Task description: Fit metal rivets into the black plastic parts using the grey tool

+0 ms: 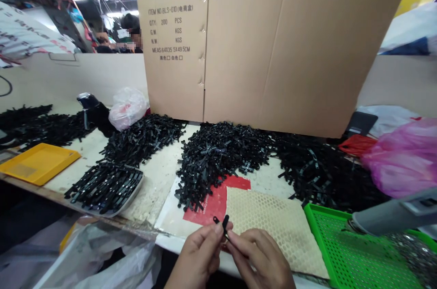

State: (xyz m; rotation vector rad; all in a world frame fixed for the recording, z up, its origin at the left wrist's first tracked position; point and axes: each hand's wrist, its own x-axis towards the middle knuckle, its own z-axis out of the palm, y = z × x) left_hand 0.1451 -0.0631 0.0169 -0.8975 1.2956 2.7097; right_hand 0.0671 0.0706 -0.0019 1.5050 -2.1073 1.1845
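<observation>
My left hand (201, 252) and my right hand (257, 252) meet at the near table edge, both pinching one small black plastic strip (223, 224) between thumb and fingertips. The strip sticks up a little above my fingers. Under my hands lies a beige honeycomb mat (273, 220). Just beyond it sits a big heap of the same black strips (218, 157).
A green mesh tray (355, 252) with small metal bits is at the right, a grey tool (392, 216) over it. A grey tray of stacked strips (105, 186), a yellow tray (37, 161), pink bag (403, 157) and tall cardboard box (273, 38) surround the heap. A person sits far behind.
</observation>
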